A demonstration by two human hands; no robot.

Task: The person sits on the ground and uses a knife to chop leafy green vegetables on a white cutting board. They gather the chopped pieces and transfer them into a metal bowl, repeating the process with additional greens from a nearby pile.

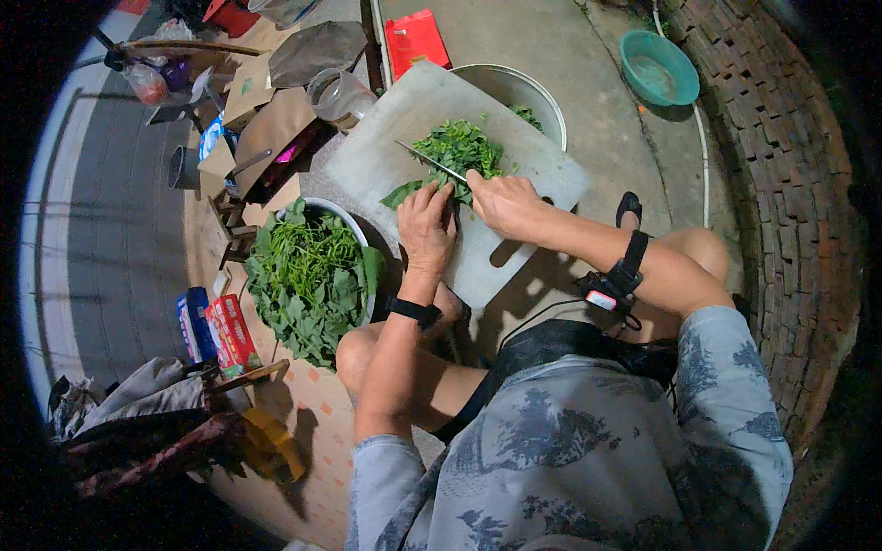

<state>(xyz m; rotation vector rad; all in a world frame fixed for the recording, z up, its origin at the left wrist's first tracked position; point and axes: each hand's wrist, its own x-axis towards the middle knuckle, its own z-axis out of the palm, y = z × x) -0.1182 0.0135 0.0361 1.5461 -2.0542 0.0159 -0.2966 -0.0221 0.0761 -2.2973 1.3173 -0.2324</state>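
Note:
A white cutting board (372, 148) lies in front of me, tilted across the view, with a slot near its lower right edge. My right hand (505, 201) grips a knife (433, 160), its blade pointing up and left over the greens. Beside the blade, my left hand (426, 220) presses leafy greens (402, 195) down on the board with bent fingers. Past the knife sits a heap of chopped greens (463, 144). The knife's handle is mostly covered by my right hand.
Left of my knee, a metal basin (360, 231) is heaped with whole leafy greens (303, 289). A white bucket (551, 103) holding some greens stands partly under the board's far edge. Elsewhere are a clear plastic jar (341, 96), cardboard boxes (275, 141), a red packet (417, 45) and a teal basin (659, 67).

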